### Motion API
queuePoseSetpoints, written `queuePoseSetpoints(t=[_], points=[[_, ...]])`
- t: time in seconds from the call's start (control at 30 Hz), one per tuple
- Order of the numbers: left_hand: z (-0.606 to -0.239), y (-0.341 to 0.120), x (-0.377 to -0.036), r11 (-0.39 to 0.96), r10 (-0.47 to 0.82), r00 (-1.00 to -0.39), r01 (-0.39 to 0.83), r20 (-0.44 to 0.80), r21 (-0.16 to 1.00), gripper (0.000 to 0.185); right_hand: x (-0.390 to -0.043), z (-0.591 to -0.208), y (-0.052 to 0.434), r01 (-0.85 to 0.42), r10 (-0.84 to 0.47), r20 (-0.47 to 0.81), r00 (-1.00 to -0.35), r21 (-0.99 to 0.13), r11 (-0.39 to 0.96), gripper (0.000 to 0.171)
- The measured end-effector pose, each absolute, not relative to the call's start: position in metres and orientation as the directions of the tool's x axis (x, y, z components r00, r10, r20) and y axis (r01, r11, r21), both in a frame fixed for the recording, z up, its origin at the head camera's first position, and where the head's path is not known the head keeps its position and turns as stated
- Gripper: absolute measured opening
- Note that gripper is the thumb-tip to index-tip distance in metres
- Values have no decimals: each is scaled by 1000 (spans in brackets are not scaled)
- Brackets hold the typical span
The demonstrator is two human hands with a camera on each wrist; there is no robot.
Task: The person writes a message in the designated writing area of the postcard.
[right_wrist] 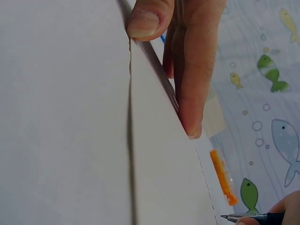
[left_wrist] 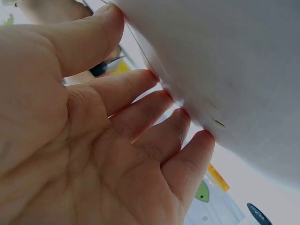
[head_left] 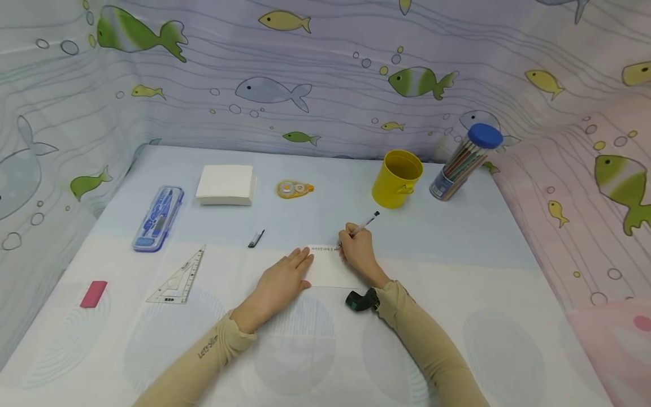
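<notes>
I saw the right hand [head_left: 360,253] pinching a slim pen [head_left: 366,223], tip at the writing [head_left: 321,249] on white paper [head_left: 329,270] beneath; left of that grip, the left hand [head_left: 281,280], fingers outstretched, touched the paper's edge.

a cloth [head_left: 335,62] printed with green fish [head_left: 419,83], yellow fish [head_left: 283,21] and grey-blue fish [head_left: 267,90] hangs behind the table [head_left: 508,294] and along both sides. wavy lines and bubbles run between them. its ground is pale violet at the back, whitish on the left, pink at the right. the tabletop is pale blue farther off, whitish nearer, with faint circles [head_left: 503,356]. light falls softly.
</notes>
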State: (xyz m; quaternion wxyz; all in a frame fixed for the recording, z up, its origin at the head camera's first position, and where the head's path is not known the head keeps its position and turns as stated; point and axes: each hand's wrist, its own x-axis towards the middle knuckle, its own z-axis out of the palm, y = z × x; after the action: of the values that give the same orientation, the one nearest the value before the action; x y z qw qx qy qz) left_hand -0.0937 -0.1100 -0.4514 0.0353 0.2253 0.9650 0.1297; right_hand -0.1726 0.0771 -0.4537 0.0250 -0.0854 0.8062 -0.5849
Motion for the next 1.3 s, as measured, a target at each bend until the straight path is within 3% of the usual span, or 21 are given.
queuePoseSetpoints(t=[0.73,0.93,1.3], points=[[-454,-110,-93,868,443,-896,427,-8,254,58,-173,-457,75,-64,-157,12,-987,-942,329,37],[-452,-110,-93,867,446,-895,431,-5,251,58,-186,-486,79,-99,-156,49,-987,-939,330,38],[-454,-109,-93,865,448,-894,431,-10,255,58,-187,-490,82,-145,-145,100,-984,-925,351,37]])
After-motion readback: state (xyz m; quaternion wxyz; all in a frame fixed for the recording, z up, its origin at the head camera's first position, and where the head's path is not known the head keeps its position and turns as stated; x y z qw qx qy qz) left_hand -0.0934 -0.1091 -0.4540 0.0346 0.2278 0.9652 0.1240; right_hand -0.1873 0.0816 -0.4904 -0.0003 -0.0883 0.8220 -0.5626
